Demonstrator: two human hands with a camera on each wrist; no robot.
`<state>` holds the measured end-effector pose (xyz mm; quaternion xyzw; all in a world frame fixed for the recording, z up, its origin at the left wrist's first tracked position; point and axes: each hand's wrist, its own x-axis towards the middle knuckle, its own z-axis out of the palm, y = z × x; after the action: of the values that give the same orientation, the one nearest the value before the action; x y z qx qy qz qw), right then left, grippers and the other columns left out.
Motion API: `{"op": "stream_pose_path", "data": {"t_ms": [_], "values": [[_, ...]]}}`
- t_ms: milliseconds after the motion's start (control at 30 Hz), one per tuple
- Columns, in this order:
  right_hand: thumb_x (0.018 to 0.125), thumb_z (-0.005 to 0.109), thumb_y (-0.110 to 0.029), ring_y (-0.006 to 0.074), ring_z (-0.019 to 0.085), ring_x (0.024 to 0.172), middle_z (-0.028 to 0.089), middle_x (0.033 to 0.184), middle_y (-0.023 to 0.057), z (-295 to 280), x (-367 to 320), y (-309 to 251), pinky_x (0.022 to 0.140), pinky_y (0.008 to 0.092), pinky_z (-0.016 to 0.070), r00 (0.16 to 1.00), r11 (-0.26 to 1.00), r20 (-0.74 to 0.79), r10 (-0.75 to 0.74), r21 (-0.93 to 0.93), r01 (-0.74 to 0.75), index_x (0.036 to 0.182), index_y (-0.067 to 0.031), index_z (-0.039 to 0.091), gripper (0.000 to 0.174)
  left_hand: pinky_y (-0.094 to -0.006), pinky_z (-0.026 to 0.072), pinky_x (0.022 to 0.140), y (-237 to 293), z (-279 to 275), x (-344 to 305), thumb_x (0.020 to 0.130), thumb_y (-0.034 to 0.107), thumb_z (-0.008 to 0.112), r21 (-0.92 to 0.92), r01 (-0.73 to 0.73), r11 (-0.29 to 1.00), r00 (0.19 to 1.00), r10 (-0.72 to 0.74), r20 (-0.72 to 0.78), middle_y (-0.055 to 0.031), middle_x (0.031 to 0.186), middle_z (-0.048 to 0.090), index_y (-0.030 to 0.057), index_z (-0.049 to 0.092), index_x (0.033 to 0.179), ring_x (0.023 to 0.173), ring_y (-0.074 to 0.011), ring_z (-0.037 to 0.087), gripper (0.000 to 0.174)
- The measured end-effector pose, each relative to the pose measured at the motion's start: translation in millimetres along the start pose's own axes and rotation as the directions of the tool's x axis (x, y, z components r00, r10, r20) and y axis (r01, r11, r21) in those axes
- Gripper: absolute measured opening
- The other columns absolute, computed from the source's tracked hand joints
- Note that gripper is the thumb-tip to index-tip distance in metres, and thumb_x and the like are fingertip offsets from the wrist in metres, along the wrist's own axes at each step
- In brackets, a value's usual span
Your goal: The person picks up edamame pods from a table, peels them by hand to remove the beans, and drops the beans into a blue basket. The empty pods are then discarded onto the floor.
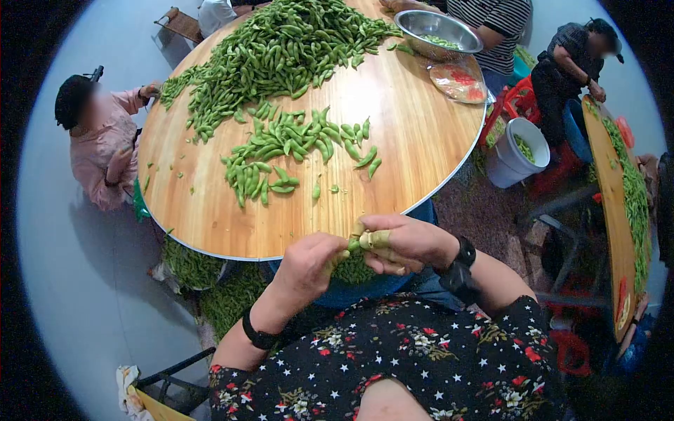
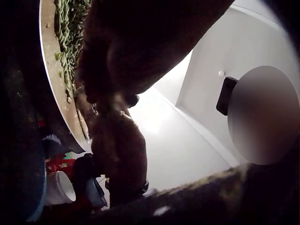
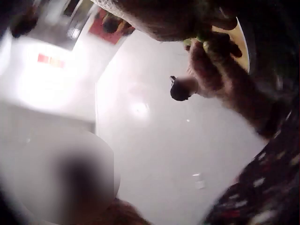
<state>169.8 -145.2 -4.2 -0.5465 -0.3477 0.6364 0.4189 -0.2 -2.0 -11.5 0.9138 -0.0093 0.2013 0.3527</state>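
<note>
A green soybean pod (image 1: 353,245) is held between both hands, just in front of the near table edge. My left hand (image 1: 309,265) pinches its left end between thumb and fingers. From the other side my right hand (image 1: 407,244) pinches the same pod, pale tan coverings showing on its thumb and finger. The fingers hide much of the pod. In the right wrist view the left hand (image 3: 218,75) meets the right by a bit of green; the left wrist view is too dark for detail. Ahead lies a smaller group of pods (image 1: 281,144) on the round wooden table (image 1: 400,133).
A big heap of pods (image 1: 281,49) covers the table's far side. At the back right stand a steel basin (image 1: 439,35) and a plastic-wrapped packet (image 1: 458,81). A white bucket (image 1: 516,154) is on the floor at right. Other people (image 1: 105,140) are around the tables.
</note>
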Motion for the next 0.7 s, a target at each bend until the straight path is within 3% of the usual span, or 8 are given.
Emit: {"op": "stream_pose_path", "data": {"t_ms": [100, 233, 300, 333, 400, 467, 533, 700], "values": [[0.095, 0.045, -0.023, 0.0106, 0.046, 0.037, 0.059, 0.065, 0.0064, -6.2, 13.5, 21.0, 0.030, 0.0231, 0.0354, 0.985, 0.910, 0.171, 0.020, 0.404, -0.089, 0.099, -0.0067, 0.051, 0.018, -0.0356, 0.0508, 0.063, -1.9, 2.6, -2.2, 0.075, -0.002, 0.065, 0.000, -0.051, 0.999, 0.999, 0.051, -0.007, -0.0142, 0.081, 0.064, 0.0012, 0.061, 0.095, 0.073, -0.0301, 0.064, 0.020], [0.097, 0.047, -0.020, 0.0098, 0.048, 0.040, 0.059, 0.067, 0.0075, 5.6, 15.1, 23.8, 0.032, 0.0217, 0.0359, 0.987, 0.863, 0.153, -0.048, 0.504, -0.036, 0.102, -0.0053, 0.050, 0.016, -0.0365, 0.0505, 0.062, 3.2, 1.0, -2.6, 0.072, -0.005, 0.062, 0.187, -0.119, 0.975, 0.991, 0.127, -0.034, -0.0145, 0.081, 0.063, -0.0006, 0.061, 0.095, 0.073, -0.0303, 0.062, 0.023], [0.096, 0.049, -0.019, 0.0098, 0.050, 0.044, 0.059, 0.067, 0.0057, 18.5, 13.2, 21.0, 0.037, 0.0224, 0.0388, 0.963, 0.946, -0.132, -0.233, 0.197, 0.256, 0.101, -0.0053, 0.050, 0.014, -0.0367, 0.0502, 0.062, 4.5, 5.4, -1.7, 0.069, -0.008, 0.058, 0.248, -0.113, 0.962, 0.988, 0.135, -0.072, -0.0145, 0.082, 0.062, -0.0023, 0.059, 0.096, 0.074, -0.0298, 0.061, 0.028], [0.096, 0.049, -0.019, 0.0098, 0.050, 0.044, 0.059, 0.067, 0.0057, 20.7, 14.9, 24.2, 0.037, 0.0224, 0.0388, 0.964, 0.946, -0.131, -0.233, 0.197, 0.256, 0.101, -0.0053, 0.050, 0.014, -0.0370, 0.0503, 0.063, 2.8, 10.0, -1.4, 0.069, -0.008, 0.058, 0.228, -0.076, 0.971, 0.985, 0.108, -0.133, -0.0145, 0.082, 0.062, -0.0018, 0.059, 0.096, 0.074, -0.0301, 0.061, 0.027], [0.095, 0.053, -0.019, 0.0086, 0.051, 0.051, 0.058, 0.068, 0.0040, 22.0, 20.4, 33.7, 0.045, 0.0246, 0.0423, 0.766, 0.800, -0.266, -0.585, -0.345, 0.490, 0.102, -0.0059, 0.051, 0.015, -0.0373, 0.0504, 0.063, 4.6, 16.8, -0.3, 0.069, -0.008, 0.058, 0.207, -0.040, 0.977, 0.978, 0.081, -0.194, -0.0145, 0.082, 0.062, -0.0013, 0.059, 0.096, 0.074, -0.0303, 0.062, 0.027], [0.093, 0.055, -0.017, 0.0091, 0.052, 0.051, 0.059, 0.071, 0.0040, 22.3, 18.3, 32.4, 0.044, 0.0236, 0.0417, 0.769, 0.815, -0.284, -0.573, -0.298, 0.497, 0.102, -0.0055, 0.052, 0.015, -0.0372, 0.0510, 0.064, 8.9, 21.3, -1.4, 0.070, -0.007, 0.060, 0.229, 0.035, 0.973, 0.966, 0.025, -0.256, -0.0147, 0.081, 0.062, -0.0006, 0.059, 0.095, 0.074, -0.0306, 0.062, 0.025], [0.090, 0.058, -0.012, 0.0088, 0.052, 0.052, 0.060, 0.073, 0.0038, 24.8, 7.1, 18.2, 0.045, 0.0229, 0.0419, 0.961, 0.841, -0.204, -0.188, 0.473, 0.265, 0.100, -0.0050, 0.053, 0.013, -0.0371, 0.0513, 0.064, 11.9, 21.8, -3.9, 0.070, -0.006, 0.062, 0.214, 0.030, 0.976, 0.965, 0.027, -0.260, -0.0148, 0.080, 0.062, -0.0006, 0.059, 0.094, 0.074, -0.0307, 0.063, 0.025], [0.086, 0.057, -0.007, 0.0078, 0.052, 0.057, 0.059, 0.072, 0.0015, 22.4, 9.0, 16.8, 0.050, 0.0226, 0.0416, 0.959, 0.894, -0.190, -0.210, 0.360, 0.267, 0.096, -0.0040, 0.053, 0.010, -0.0369, 0.0520, 0.064, 15.8, 20.5, -10.2, 0.072, -0.004, 0.064, 0.219, -0.015, 0.976, 0.968, 0.069, -0.243, -0.0149, 0.080, 0.063, -0.0007, 0.059, 0.093, 0.074, -0.0304, 0.064, 0.022]]}}
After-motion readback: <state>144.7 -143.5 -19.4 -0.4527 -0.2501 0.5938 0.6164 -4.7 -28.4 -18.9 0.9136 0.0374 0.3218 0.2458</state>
